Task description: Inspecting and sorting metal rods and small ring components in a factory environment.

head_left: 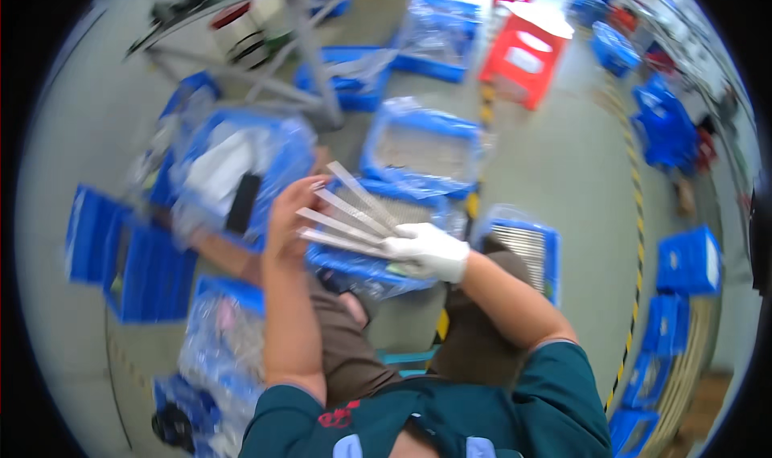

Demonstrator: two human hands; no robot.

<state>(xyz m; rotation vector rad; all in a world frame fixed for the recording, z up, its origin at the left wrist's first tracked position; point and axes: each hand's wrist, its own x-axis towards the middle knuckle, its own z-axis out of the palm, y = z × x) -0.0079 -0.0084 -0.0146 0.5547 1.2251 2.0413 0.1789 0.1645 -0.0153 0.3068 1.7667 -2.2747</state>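
- In the head view, the right grip, in a white glove, is closing on the near ends of several pale strips, which are fanning out to its left.
- The left grip, bare and partly curled, is sitting at their far ends; blur is leaving it unclear whether it is touching them.
- The strips are looking light, thin and fairly stiff, probably bending under force and sliding against each other; the gathered ends are offering the surest hold, the long edges the next.
- Below the right grip's strips, a blue tray is lying partly hidden.
- Glove and fingers are covering the near ends; motion blur is hiding the strips' exact count, material and edges.
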